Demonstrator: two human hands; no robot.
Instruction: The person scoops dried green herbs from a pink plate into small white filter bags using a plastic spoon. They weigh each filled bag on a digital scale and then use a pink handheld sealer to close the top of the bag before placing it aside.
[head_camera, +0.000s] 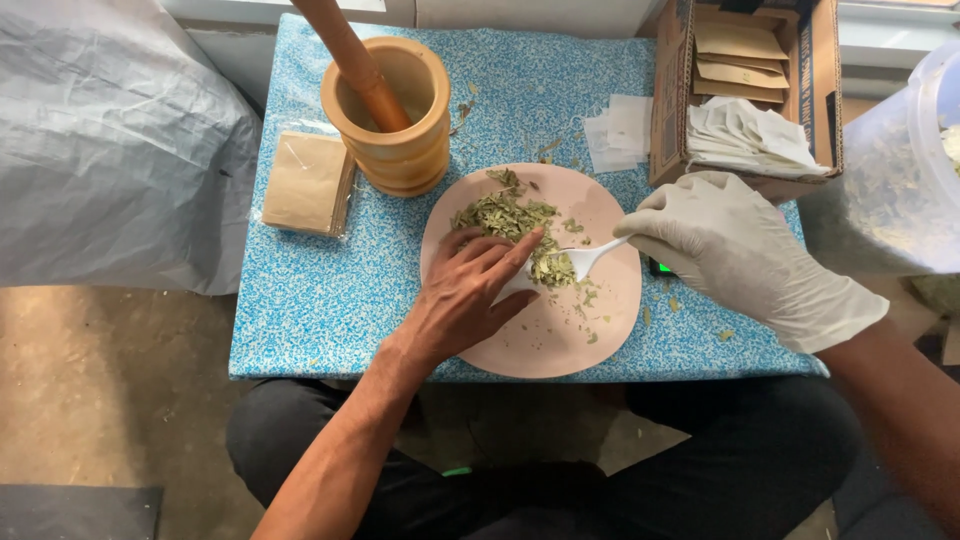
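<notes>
A pink plate (560, 340) lies on the blue speckled table and carries a heap of dried green leaves (505, 215). My right hand (745, 250), in a white glove, grips a white plastic spoon (585, 258) whose bowl rests in the leaves. My bare left hand (470, 290) lies on the plate, its fingers pinching a small white paper bag (518, 285) right beside the spoon's bowl. Loose leaf bits are scattered over the plate.
A wooden mortar (400, 110) with a pestle (350, 55) stands at the back. Brown paper packets (308, 183) lie to its left. A cardboard box (745, 90) of packets and white bags sits back right, with a clear plastic container (900, 170) beside it. A grey sheet (110, 150) hangs left.
</notes>
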